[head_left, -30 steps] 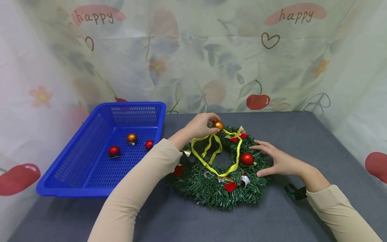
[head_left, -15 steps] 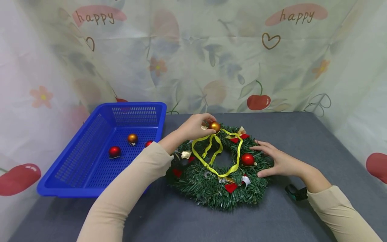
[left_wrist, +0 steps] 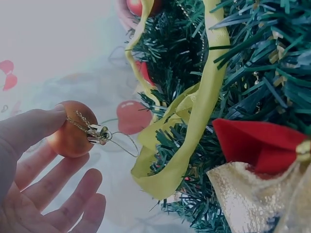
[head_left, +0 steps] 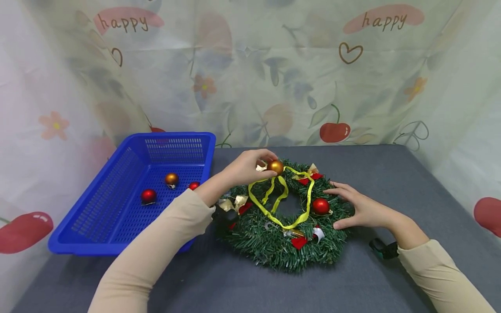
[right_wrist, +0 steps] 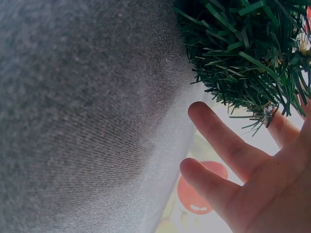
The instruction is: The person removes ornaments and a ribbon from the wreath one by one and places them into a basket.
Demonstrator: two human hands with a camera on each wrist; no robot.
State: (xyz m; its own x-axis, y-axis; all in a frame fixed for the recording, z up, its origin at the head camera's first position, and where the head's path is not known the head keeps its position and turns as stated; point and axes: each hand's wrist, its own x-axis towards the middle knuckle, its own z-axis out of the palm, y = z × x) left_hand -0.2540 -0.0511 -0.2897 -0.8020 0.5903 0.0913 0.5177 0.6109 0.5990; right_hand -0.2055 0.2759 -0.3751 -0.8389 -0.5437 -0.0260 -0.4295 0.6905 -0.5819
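My left hand [head_left: 247, 168] pinches an orange-gold Christmas ball [head_left: 275, 167] between thumb and fingers, over the far left part of a green wreath [head_left: 289, 256]. In the left wrist view, the ball's gold cap and thin cord loop [left_wrist: 125, 144] point toward the wreath, with the other fingers spread below. A yellow ribbon [head_left: 287, 226] loops around the wreath's centre. My right hand [head_left: 362, 208] rests at the wreath's right side, its fingers spread; the right wrist view has straight fingers [right_wrist: 221, 138] beside the greenery. Between them, a red ball [head_left: 321, 206] sits on the wreath.
To the left stands a blue perforated basket [head_left: 94, 248]. It contains an orange-gold ball [head_left: 171, 179] and two red balls, one [head_left: 148, 196] in plain view. Red and gold bows [head_left: 311, 176] decorate the wreath. A printed curtain [head_left: 246, 87] borders the grey table [head_left: 250, 291].
My left hand has drifted left and slightly nearer, carrying the orange-gold ball over the wreath. More of the gold bow at the wreath's left shows now. The right hand stays put.
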